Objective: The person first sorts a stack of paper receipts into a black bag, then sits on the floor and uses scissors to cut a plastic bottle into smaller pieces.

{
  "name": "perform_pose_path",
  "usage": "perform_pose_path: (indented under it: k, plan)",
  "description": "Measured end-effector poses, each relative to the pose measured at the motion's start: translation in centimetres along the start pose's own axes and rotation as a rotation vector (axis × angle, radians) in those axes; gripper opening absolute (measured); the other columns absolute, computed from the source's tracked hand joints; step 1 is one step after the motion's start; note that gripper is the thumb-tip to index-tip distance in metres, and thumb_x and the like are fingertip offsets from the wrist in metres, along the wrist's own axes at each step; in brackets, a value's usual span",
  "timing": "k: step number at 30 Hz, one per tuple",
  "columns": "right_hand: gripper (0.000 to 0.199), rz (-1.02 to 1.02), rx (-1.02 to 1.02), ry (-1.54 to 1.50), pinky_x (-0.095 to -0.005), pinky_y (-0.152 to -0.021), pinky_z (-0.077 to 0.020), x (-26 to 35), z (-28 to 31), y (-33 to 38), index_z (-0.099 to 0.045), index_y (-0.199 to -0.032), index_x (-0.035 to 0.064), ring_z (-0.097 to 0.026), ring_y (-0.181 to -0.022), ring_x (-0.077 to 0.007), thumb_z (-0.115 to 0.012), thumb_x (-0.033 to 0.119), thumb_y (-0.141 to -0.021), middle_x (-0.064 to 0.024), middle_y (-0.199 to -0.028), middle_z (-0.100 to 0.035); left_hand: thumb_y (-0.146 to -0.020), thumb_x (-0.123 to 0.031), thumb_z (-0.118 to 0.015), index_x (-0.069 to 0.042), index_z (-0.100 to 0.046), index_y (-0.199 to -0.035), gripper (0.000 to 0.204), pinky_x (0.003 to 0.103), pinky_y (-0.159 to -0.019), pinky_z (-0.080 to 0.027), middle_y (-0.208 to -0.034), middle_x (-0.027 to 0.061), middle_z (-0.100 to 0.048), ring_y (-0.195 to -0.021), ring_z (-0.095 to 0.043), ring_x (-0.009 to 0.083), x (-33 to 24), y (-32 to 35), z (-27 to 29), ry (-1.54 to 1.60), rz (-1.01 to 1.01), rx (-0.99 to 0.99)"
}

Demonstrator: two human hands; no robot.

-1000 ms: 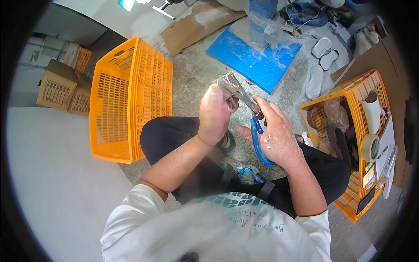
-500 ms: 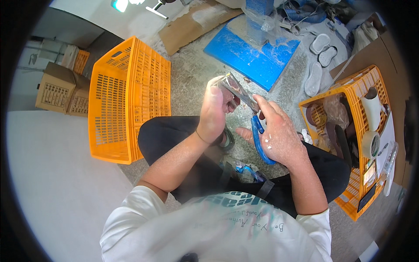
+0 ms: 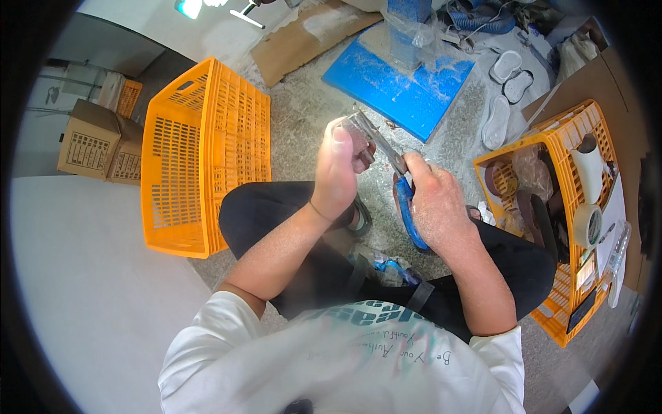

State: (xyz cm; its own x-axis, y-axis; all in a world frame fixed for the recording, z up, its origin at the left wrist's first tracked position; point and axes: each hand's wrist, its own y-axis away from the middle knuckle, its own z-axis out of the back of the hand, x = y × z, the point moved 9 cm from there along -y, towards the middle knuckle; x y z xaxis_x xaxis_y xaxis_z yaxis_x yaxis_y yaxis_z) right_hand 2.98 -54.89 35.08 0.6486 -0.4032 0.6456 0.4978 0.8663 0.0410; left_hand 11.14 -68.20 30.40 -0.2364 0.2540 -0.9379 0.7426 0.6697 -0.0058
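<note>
My left hand (image 3: 335,165) is raised above the floor between my knees, gripping a thin, clear, shiny piece (image 3: 358,132) that looks like plastic; its exact kind is hard to make out. In my right hand (image 3: 443,210) is a pair of scissors with blue handles (image 3: 408,214), the fingers wrapped round them. The grey metal blades point up and left and lie along the right side of the clear piece. Whether the piece sits between the blades cannot be seen. Pale dust coats both hands and the right forearm.
To the left stands a tall orange crate (image 3: 207,159). An orange crate (image 3: 579,179) at the right holds sanding belts and bags, with a tape roll (image 3: 587,226) on its side. Ahead lie a dusty blue base plate (image 3: 393,83), cardboard (image 3: 303,41) and white soles (image 3: 496,123).
My right hand has closed round the scissor handles, where its thumb was spread before. The blades have swung slightly and look closer together. My left hand has barely moved.
</note>
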Motion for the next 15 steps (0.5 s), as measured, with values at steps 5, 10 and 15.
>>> perform_pose_path:
  k: [5, 10, 15]
  plan:
    - [0.044, 0.05, -0.093, -0.134, -0.0448, -0.071, -0.0512, 0.1, 0.4, -0.3, -0.056, -0.123, 0.0015, -0.066, -0.079, -0.037, -0.073, 0.023, -0.089, -0.0214, -0.089, -0.065, -0.109, -0.047, -0.033, -0.004, -0.053, -0.124, 0.051, 0.029, -0.073, -0.048, -0.106, 0.0078, -0.062, -0.085, -0.057, 0.0148, 0.1, -0.7, -0.2, 0.028, 0.079, 0.03]
    - [0.051, 0.037, -0.142, -0.085, -0.0442, -0.078, -0.0511, 0.9, 1.3, 0.1, -0.055, -0.125, 0.002, -0.064, -0.088, -0.0352, -0.075, 0.029, -0.087, -0.0216, -0.099, -0.063, -0.109, -0.048, -0.031, -0.004, -0.057, -0.122, 0.053, 0.029, -0.073, -0.049, -0.106, 0.0078, -0.065, -0.087, -0.06, 0.0153, -0.3, -0.8, 0.4, 0.119, 0.042, 0.0]
    - [0.046, 0.03, -0.09, -0.091, -0.0461, -0.079, -0.0508, 0.9, 0.9, -0.2, -0.056, -0.125, 0.0022, -0.065, -0.089, -0.0398, -0.073, 0.025, -0.089, -0.0235, -0.099, -0.064, -0.108, -0.05, -0.033, -0.005, -0.056, -0.122, 0.053, 0.026, -0.072, -0.048, -0.105, 0.0067, -0.065, -0.087, -0.059, 0.0128, -0.5, -0.2, 0.4, 0.039, 0.021, 0.002]
